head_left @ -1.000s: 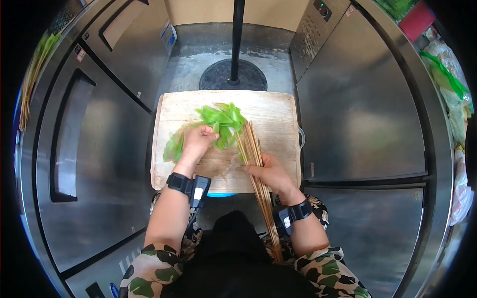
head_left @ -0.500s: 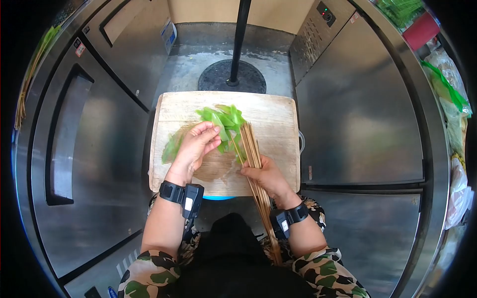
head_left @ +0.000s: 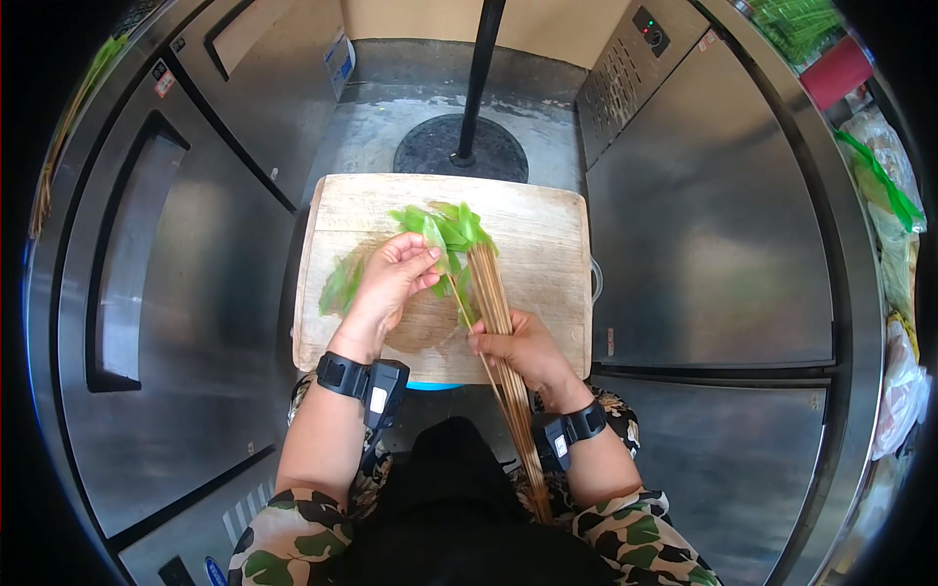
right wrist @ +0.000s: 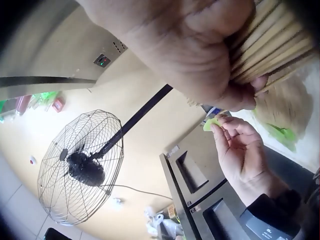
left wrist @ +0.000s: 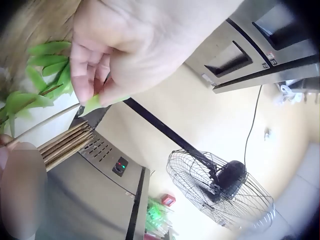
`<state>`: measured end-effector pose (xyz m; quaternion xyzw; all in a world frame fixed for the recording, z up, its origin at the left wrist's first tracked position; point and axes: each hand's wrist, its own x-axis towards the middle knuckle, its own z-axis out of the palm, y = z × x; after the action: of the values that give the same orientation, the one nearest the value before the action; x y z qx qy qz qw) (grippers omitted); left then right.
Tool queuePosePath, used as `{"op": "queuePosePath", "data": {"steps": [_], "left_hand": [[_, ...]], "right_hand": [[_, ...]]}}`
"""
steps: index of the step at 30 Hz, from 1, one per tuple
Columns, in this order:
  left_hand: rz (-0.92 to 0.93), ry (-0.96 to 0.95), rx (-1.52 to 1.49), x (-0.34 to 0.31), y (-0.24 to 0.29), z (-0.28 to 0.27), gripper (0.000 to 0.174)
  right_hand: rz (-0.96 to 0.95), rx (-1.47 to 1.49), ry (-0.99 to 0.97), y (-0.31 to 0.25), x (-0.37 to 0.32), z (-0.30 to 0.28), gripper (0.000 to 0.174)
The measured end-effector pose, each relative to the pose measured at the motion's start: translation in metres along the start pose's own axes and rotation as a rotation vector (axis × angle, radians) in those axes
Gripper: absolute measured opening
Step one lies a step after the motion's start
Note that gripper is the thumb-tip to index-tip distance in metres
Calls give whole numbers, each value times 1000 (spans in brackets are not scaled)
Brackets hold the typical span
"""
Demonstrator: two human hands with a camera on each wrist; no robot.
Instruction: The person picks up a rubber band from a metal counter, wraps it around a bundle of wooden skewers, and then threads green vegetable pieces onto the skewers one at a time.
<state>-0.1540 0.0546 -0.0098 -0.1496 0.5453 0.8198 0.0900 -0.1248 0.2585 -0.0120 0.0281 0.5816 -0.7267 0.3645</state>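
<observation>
The left hand (head_left: 389, 278) pinches a green slice (head_left: 432, 233) at the tip of a lone stick (head_left: 463, 305) while the right hand (head_left: 532, 354) grips the stick bundle (head_left: 491, 283) over the board (head_left: 549, 230), so keeping that stick steady seems wise.

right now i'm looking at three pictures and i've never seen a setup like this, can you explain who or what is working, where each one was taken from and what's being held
There is no machine here: a person works with two bare hands. The widest picture comes from a camera on the head, looking down; the other two come from cameras on the left and right wrists, so they tilt and catch a fan behind. On the wooden board lie loose green pieces. The left hand pinches one green piece. The right hand holds a bundle of thin sticks, with one stick angled toward that piece.
</observation>
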Motion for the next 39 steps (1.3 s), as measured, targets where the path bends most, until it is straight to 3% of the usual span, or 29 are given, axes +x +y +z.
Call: {"op": "queuePosePath", "data": {"steps": [12,18,27,30,33,39], "left_hand": [[67,23,53,-3,0,4,19],[-53,15,35,-7,3,6,11],[-139,-54,40,-13,2,4,14],[-86,-60,30,-13,2,4,17],[58,80,1,-12,4,8,19],[75,63,21,-11,4,6,18]], "right_hand": [[-10,-38,-25,-4,-2,0,11],[-33,-47,-25,-3,-2,0,10],[-51,-60,-27,-8,-4,3,9],[-53,-46,-20,-10,-3,4,11],[-64,-57,-36,-9,-3,4,10],[-37,-68,-42,-9,-3,4,9]]}}
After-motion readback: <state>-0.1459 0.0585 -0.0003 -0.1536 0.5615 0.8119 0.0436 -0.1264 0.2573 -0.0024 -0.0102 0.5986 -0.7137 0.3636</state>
